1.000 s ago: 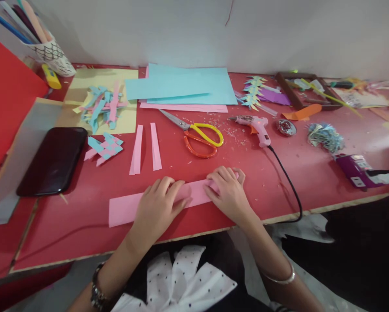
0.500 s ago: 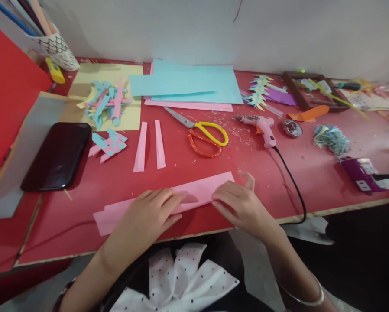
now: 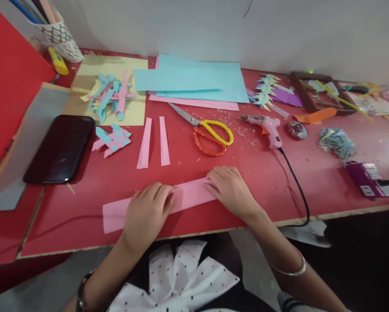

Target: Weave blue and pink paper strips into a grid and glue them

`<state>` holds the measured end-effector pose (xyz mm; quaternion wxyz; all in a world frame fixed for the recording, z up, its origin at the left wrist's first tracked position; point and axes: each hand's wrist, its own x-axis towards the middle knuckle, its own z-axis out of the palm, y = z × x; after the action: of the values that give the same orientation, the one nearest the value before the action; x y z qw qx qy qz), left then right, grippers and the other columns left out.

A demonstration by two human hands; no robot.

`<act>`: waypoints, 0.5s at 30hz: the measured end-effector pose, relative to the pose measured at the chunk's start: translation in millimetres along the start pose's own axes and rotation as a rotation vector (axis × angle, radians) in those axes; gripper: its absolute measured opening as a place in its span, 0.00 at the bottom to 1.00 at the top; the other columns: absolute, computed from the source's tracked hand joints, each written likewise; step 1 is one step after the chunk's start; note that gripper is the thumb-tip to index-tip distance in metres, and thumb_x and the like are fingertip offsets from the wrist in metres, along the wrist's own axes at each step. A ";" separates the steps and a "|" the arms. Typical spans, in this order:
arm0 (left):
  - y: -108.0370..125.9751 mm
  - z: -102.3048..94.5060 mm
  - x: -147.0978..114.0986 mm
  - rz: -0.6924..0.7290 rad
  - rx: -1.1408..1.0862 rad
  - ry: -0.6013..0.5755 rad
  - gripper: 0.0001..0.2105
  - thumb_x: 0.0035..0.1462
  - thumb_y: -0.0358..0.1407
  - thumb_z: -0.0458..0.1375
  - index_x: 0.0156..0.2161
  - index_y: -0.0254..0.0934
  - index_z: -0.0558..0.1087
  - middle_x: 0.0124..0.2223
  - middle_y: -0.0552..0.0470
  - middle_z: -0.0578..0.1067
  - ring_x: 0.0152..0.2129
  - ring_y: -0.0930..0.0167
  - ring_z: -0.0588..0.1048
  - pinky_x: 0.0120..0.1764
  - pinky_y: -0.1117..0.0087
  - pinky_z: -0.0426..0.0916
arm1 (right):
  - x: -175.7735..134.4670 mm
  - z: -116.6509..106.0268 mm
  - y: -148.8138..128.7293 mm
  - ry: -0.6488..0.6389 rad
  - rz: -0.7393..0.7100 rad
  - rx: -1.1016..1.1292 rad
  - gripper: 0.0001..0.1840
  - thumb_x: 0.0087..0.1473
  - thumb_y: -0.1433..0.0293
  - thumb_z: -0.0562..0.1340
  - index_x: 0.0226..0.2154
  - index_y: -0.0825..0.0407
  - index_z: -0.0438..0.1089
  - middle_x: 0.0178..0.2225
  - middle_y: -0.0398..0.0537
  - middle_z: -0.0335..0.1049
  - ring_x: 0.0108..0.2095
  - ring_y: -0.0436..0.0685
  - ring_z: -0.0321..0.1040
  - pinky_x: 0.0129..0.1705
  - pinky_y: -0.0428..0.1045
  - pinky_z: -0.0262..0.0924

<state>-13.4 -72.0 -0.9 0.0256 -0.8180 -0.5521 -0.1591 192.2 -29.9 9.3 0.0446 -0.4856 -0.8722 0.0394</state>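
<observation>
A folded strip of pink paper (image 3: 194,195) lies at a slant near the table's front edge. My left hand (image 3: 148,210) grips its middle, fingers curled over the far edge and thumb on top. At its right end, my right hand (image 3: 231,190) is closed on the paper, fingertips over the far edge and thumb on the near face. The strip's right tip is hidden under that hand. Just beyond lie two narrow pink strips (image 3: 145,145) and scissors (image 3: 210,134) with yellow and orange handles.
At the left are a black phone (image 3: 59,149), woven paper pieces (image 3: 113,139) and a pile of folded strips (image 3: 108,97). Blue sheets (image 3: 201,78) lie at the back. A pink glue gun (image 3: 267,128) trails its cord over the front edge, near a purple power socket (image 3: 363,177).
The pink paper's two layers now lie lined up along its length. My right hand has slid left and up along it, with its fingers drawn in over the far edge.
</observation>
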 end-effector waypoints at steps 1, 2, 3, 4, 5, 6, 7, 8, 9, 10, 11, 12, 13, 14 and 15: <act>0.3 0.2 -0.6 -0.015 -0.007 0.004 0.11 0.60 0.32 0.44 0.32 0.37 0.69 0.27 0.52 0.73 0.24 0.68 0.72 0.28 0.68 0.63 | 0.2 1.4 -0.9 0.014 0.009 -0.019 0.10 0.56 0.66 0.54 0.28 0.53 0.67 0.29 0.47 0.66 0.31 0.55 0.58 0.34 0.49 0.47; 0.4 0.5 -1.2 -0.029 -0.013 0.009 0.10 0.60 0.32 0.45 0.32 0.37 0.68 0.27 0.51 0.73 0.25 0.68 0.72 0.28 0.68 0.63 | 0.1 2.7 -1.7 0.028 0.016 -0.034 0.10 0.56 0.67 0.54 0.28 0.52 0.67 0.30 0.48 0.66 0.32 0.55 0.58 0.34 0.49 0.47; 0.4 1.0 -1.6 -0.039 -0.018 0.012 0.10 0.59 0.32 0.45 0.31 0.37 0.68 0.27 0.51 0.73 0.26 0.67 0.72 0.28 0.68 0.63 | -0.3 3.9 -2.6 0.043 0.022 -0.047 0.10 0.56 0.67 0.54 0.28 0.52 0.67 0.32 0.49 0.67 0.33 0.55 0.58 0.35 0.49 0.47; 0.2 1.4 -1.9 -0.045 -0.022 0.015 0.10 0.59 0.32 0.46 0.31 0.37 0.68 0.28 0.50 0.73 0.26 0.67 0.71 0.28 0.68 0.64 | -0.9 4.9 -3.3 0.059 0.029 -0.057 0.10 0.56 0.67 0.54 0.28 0.52 0.67 0.34 0.49 0.67 0.34 0.56 0.59 0.35 0.49 0.47; -0.2 1.8 -2.2 -0.047 -0.024 0.019 0.09 0.59 0.32 0.46 0.32 0.37 0.68 0.29 0.50 0.73 0.27 0.67 0.71 0.29 0.68 0.64 | -1.7 5.6 -4.0 0.073 0.035 -0.063 0.10 0.56 0.67 0.54 0.28 0.53 0.67 0.35 0.50 0.67 0.34 0.56 0.59 0.35 0.49 0.48; -0.7 2.1 -2.3 -0.047 -0.025 0.023 0.08 0.59 0.32 0.47 0.32 0.36 0.68 0.30 0.49 0.72 0.27 0.66 0.71 0.29 0.68 0.64 | -2.7 6.1 -4.6 0.086 0.043 -0.063 0.10 0.56 0.67 0.54 0.28 0.53 0.67 0.35 0.50 0.67 0.34 0.56 0.59 0.35 0.49 0.48; -1.3 2.3 -2.4 -0.045 -0.025 0.026 0.08 0.59 0.32 0.47 0.33 0.36 0.68 0.31 0.48 0.72 0.28 0.66 0.70 0.29 0.67 0.64 | -3.8 6.2 -5.1 0.096 0.052 -0.056 0.10 0.56 0.67 0.54 0.29 0.53 0.68 0.35 0.50 0.68 0.34 0.56 0.59 0.34 0.49 0.48; -2.0 2.4 -2.4 -0.042 -0.024 0.029 0.07 0.58 0.32 0.48 0.34 0.36 0.68 0.32 0.47 0.72 0.29 0.66 0.70 0.29 0.67 0.64 | -5.1 6.0 -5.6 0.103 0.062 -0.043 0.10 0.56 0.66 0.54 0.31 0.53 0.68 0.35 0.50 0.68 0.34 0.56 0.59 0.34 0.49 0.48; -2.8 2.2 -2.4 -0.040 -0.022 0.030 0.07 0.58 0.32 0.48 0.35 0.35 0.68 0.33 0.47 0.71 0.29 0.65 0.70 0.29 0.67 0.64 | -6.3 5.8 -6.0 0.108 0.072 -0.025 0.10 0.55 0.64 0.54 0.33 0.53 0.67 0.35 0.50 0.68 0.34 0.56 0.60 0.34 0.49 0.48; -3.6 2.0 -2.3 -0.037 -0.020 0.031 0.07 0.58 0.32 0.48 0.36 0.35 0.68 0.34 0.46 0.71 0.29 0.65 0.70 0.29 0.67 0.65 | -7.6 5.5 -6.4 0.111 0.081 -0.007 0.12 0.55 0.63 0.55 0.35 0.53 0.67 0.35 0.50 0.68 0.34 0.56 0.60 0.34 0.49 0.47; -4.4 1.8 -2.3 -0.032 -0.018 0.028 0.07 0.58 0.32 0.48 0.37 0.35 0.68 0.34 0.46 0.71 0.30 0.65 0.70 0.29 0.67 0.65 | -8.9 5.4 -6.8 0.114 0.087 0.010 0.13 0.55 0.61 0.55 0.36 0.54 0.67 0.34 0.50 0.68 0.34 0.56 0.60 0.35 0.49 0.47; -5.2 1.5 -2.2 -0.025 -0.016 0.022 0.07 0.58 0.31 0.48 0.37 0.35 0.68 0.34 0.47 0.71 0.30 0.65 0.70 0.30 0.67 0.65 | -10.1 5.5 -7.1 0.118 0.091 0.025 0.15 0.55 0.60 0.54 0.37 0.54 0.66 0.34 0.50 0.68 0.34 0.56 0.60 0.35 0.49 0.46; -5.9 1.3 -2.2 -0.018 -0.013 0.015 0.07 0.58 0.31 0.48 0.38 0.35 0.68 0.34 0.47 0.71 0.30 0.65 0.70 0.30 0.67 0.65 | -11.2 5.9 -7.5 0.123 0.090 0.038 0.15 0.55 0.60 0.54 0.36 0.54 0.66 0.33 0.49 0.68 0.33 0.56 0.60 0.34 0.49 0.45; -6.6 1.2 -2.3 -0.012 -0.014 0.006 0.07 0.58 0.31 0.48 0.38 0.35 0.68 0.35 0.47 0.71 0.31 0.65 0.70 0.31 0.67 0.65 | -12.2 6.6 -7.8 0.132 0.090 0.051 0.15 0.55 0.60 0.54 0.35 0.54 0.66 0.31 0.49 0.69 0.33 0.56 0.60 0.34 0.49 0.45; -7.1 1.1 -2.4 -0.006 -0.016 -0.001 0.07 0.58 0.31 0.48 0.39 0.35 0.68 0.35 0.47 0.71 0.31 0.65 0.70 0.31 0.66 0.65 | -13.1 7.5 -8.0 0.144 0.089 0.062 0.14 0.56 0.61 0.53 0.33 0.54 0.66 0.30 0.48 0.69 0.32 0.55 0.60 0.34 0.49 0.44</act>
<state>-20.5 -71.1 -3.6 0.0182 -0.8166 -0.5534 -0.1631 191.5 -45.4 2.2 0.1204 -0.5238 -0.8426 0.0333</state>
